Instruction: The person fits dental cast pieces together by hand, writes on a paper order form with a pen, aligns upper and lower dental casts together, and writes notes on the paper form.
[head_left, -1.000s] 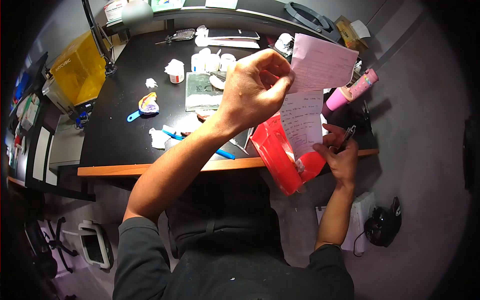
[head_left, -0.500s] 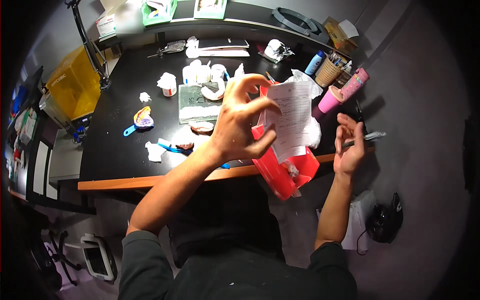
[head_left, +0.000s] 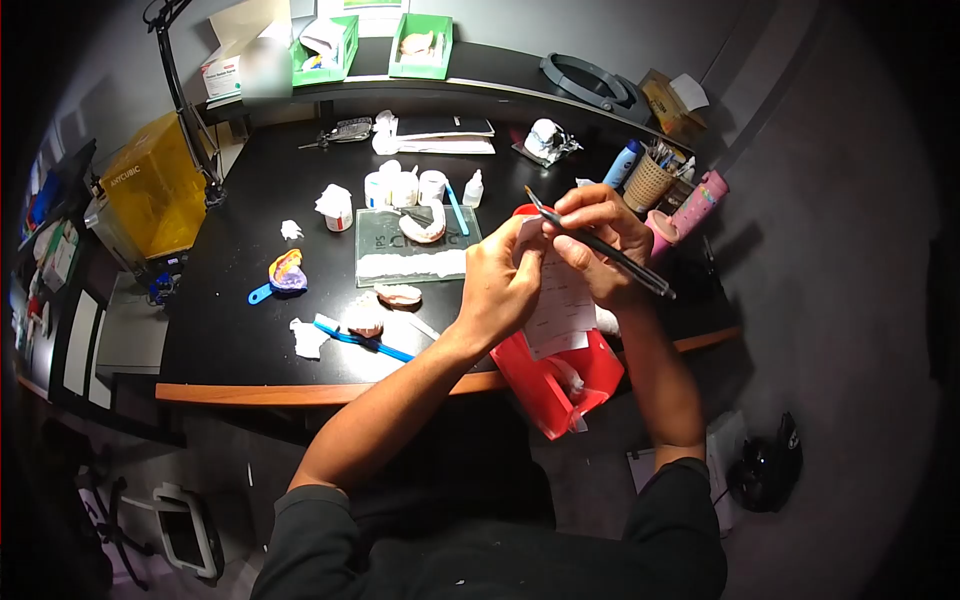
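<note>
My left hand [head_left: 507,280] pinches the top of a printed paper sheet [head_left: 562,310], which hangs down over a red bin [head_left: 520,375] at the desk's front edge. Close beside it, my right hand [head_left: 605,245] is closed on a dark pen-like tool [head_left: 630,264] slanting down to the right, with its fingertips near the sheet's top. A thin brush tip [head_left: 533,197] shows by those fingertips; whether it belongs to the tool is unclear. To the left lies a glass slab [head_left: 375,245] with a white dental arch [head_left: 424,228] on it.
On the desk are a blue toothbrush [head_left: 375,346], dental models [head_left: 398,295], an impression tray [head_left: 287,275], white jars [head_left: 390,187] and a dropper bottle [head_left: 473,190]. A brush holder [head_left: 650,182] and pink tumbler [head_left: 697,205] stand right. Green bins [head_left: 420,48] sit on the shelf.
My hands have come together at the sheet's top. My left hand has closed on the paper, and my right hand has moved left with the pen-like tool. The view has shifted slightly.
</note>
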